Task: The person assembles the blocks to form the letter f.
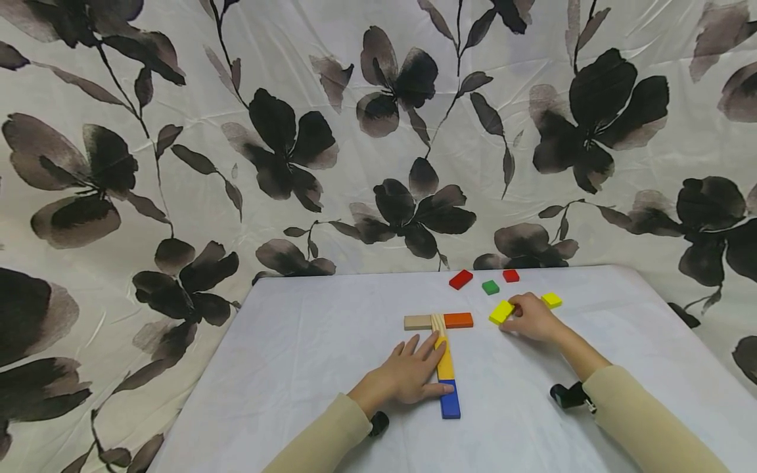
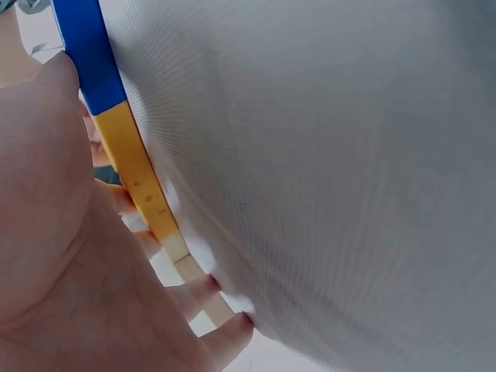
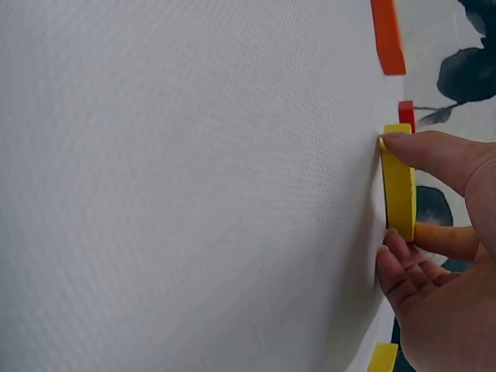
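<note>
Left hand (image 1: 408, 378) flat beside blue block (image 1: 450, 399), right hand (image 1: 532, 318) pinching one of two yellow blocks (image 1: 501, 311), two red blocks (image 1: 460, 279)

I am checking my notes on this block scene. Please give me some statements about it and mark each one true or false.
1. The right hand grips a yellow block. True.
2. The left hand lies flat beside the blue block. True.
3. The orange block sits on the green block. False: they lie apart on the table.
4. Only one red block is there. False: two, red block and smaller red block.
</note>
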Demonstrator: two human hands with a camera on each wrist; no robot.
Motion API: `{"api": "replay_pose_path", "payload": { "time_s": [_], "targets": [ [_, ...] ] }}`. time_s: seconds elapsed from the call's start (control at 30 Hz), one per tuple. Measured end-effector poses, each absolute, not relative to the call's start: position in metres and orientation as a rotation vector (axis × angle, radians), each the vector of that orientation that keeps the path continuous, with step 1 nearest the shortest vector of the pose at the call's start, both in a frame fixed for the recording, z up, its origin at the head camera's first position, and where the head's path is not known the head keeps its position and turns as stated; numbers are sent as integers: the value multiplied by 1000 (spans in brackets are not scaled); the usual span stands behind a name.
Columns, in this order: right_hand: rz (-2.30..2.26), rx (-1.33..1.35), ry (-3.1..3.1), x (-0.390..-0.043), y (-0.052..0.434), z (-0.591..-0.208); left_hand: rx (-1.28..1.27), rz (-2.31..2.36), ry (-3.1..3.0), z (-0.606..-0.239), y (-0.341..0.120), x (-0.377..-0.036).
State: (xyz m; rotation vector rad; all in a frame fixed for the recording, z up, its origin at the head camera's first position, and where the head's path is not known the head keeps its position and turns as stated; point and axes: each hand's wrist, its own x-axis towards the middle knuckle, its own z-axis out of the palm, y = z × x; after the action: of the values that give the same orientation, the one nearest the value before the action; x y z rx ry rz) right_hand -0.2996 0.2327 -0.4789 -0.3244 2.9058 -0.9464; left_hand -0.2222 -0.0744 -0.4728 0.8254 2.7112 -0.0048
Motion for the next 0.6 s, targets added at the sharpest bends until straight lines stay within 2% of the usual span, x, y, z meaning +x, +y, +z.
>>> {"api": "replay_pose_path", "payload": {
  "time_s": [0.6],
  "targets": [
    [-969, -288, 2889, -304, 230, -482, 826, -3, 2707, -475, -74, -224]
  ]
}}
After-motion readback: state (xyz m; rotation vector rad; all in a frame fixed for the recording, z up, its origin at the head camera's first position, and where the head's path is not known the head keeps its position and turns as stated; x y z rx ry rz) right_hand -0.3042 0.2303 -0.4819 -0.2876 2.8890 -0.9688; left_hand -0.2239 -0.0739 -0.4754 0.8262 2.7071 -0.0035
